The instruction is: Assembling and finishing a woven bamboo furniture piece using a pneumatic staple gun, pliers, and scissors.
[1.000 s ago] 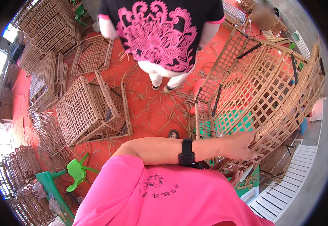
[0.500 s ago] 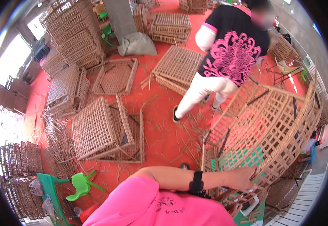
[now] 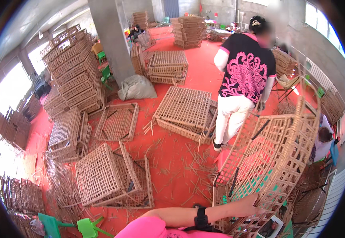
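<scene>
A large brown woven basket [image 3: 255, 158] with an open square lattice and dark struts stands tilted on the right. My left hand [image 3: 247, 205], wearing a black wristband, reaches across and is closed on the lattice near its lower edge. The lattice partly hides the fingertips. My right hand cannot be made out. Green surfaces show through the basket's gaps. Beside its lower edge lies a white-rimmed container [image 3: 275, 227] with dark contents. Beyond the basket a person [image 3: 243, 75] in a black and pink top and white trousers stands turned away, one hand near its far end.
Stacked woven frames [image 3: 109, 174] lie at left, and more [image 3: 186, 107] lie mid-floor. A tall stack [image 3: 75, 67] rises by the grey pillar [image 3: 111, 39]. Strips litter the red floor [image 3: 176, 158]. A green chair [image 3: 89, 228] stands lower left; another person [image 3: 323, 135] is at right.
The view has tipped upward, showing more of the far room. The person in black has stepped away and stands more upright. My left hand stays on the basket, which now appears turned more edge-on.
</scene>
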{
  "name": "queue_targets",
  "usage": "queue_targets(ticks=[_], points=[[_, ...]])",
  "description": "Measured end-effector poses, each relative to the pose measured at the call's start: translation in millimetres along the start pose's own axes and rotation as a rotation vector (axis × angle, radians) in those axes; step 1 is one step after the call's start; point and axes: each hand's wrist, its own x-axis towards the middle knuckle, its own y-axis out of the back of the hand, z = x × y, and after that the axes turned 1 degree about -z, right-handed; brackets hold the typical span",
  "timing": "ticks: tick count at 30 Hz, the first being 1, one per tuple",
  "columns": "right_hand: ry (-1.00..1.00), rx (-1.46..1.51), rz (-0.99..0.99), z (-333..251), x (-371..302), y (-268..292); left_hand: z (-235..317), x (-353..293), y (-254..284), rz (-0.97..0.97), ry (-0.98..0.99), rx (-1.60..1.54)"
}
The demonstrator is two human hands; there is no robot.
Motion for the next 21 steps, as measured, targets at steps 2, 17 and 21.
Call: queue_targets(ticks=[2,17,21], points=[[-0.008,0.021,0.004,2.6,2.1,-8.1,-11.4,-3.7,2.6,0.049,-0.005,0.012],[0.206,0.174,-0.283,-48.1,153.0,-118.5,-54.0,-35.4,82.7,0.464,0.173,0.073],[0.403,0.258,-0.3,-52.9,228.2,-209.9,-104.3,-46.1,101.0,0.643,0.113,-0.071]])
